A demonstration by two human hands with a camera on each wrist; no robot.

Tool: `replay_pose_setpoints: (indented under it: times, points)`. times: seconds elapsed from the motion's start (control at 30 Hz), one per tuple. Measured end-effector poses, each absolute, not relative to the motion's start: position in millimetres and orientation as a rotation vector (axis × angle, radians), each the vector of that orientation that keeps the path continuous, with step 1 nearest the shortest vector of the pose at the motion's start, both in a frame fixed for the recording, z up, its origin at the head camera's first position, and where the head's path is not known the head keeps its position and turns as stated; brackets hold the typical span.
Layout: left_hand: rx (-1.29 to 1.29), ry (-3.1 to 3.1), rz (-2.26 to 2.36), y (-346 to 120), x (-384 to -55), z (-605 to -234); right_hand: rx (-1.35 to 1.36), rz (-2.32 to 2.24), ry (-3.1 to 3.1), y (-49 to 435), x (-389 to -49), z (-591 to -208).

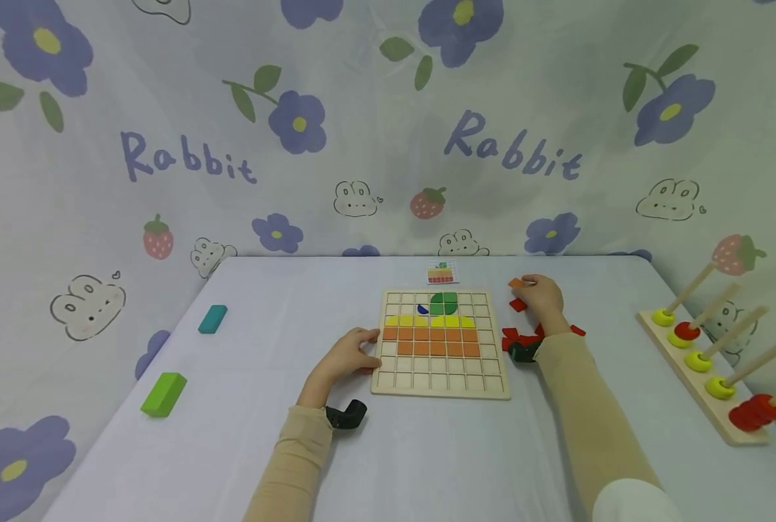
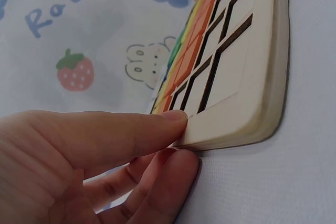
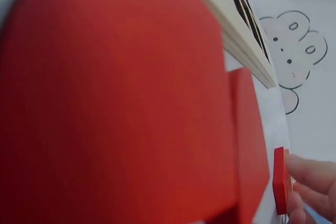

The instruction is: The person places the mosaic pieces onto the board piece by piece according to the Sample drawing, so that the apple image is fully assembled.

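A wooden grid board (image 1: 440, 384) lies on the table, with rows of orange and yellow tiles, green pieces and a small blue piece set in it. My left hand (image 1: 348, 353) grips its left edge; the left wrist view shows the thumb (image 2: 131, 132) on the rim and curled fingers against the side and underside. Beyond the board's right side, my right hand (image 1: 542, 299) pinches an orange tile (image 1: 515, 283). A red tile (image 1: 518, 305) lies just below it. More red tiles (image 1: 511, 335) are scattered near the right wrist, and some loom large in the right wrist view.
A small pattern card (image 1: 442, 273) lies behind the board. On the far right stands a wooden peg stand (image 1: 694, 377) with yellow and red beads. A teal block (image 1: 213, 319) and a green block (image 1: 164, 394) sit at the left. A printed curtain (image 1: 388, 145) hangs behind the table.
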State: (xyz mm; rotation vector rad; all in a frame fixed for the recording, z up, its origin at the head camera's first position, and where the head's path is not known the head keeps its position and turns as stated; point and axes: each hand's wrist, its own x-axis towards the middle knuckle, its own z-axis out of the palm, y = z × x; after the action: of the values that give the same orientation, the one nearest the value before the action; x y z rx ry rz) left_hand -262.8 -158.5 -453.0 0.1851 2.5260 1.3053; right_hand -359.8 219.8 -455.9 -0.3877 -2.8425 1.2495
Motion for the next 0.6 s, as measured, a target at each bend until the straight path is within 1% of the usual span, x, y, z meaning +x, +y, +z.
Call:
replay_pose_setpoints:
  times: [0.17, 0.3, 0.37, 0.43, 0.6]
  points:
    - [0.180, 2.523, 1.309, -158.2, -262.8, -452.4, -0.349, 1.105, -2.880, 218.7, -359.7, -455.6]
    - [0.173, 2.519, 1.314, -158.3, -263.1, -451.8, -0.376, 1.180, -2.803, 217.0, -360.3, -455.4]
    - [0.172, 2.515, 1.310, -158.6, -263.2, -452.1, -0.396, 1.356, -2.702, 214.1, -359.5, -452.4]
    - [0.170, 2.514, 1.301, -158.8, -263.0, -452.3, -0.402, 1.641, -2.545, 208.1, -356.3, -445.9]
    - [0.184, 2.532, 1.283, -158.5, -263.0, -452.1, -0.353, 2.538, -2.008, 182.2, -338.9, -421.1]
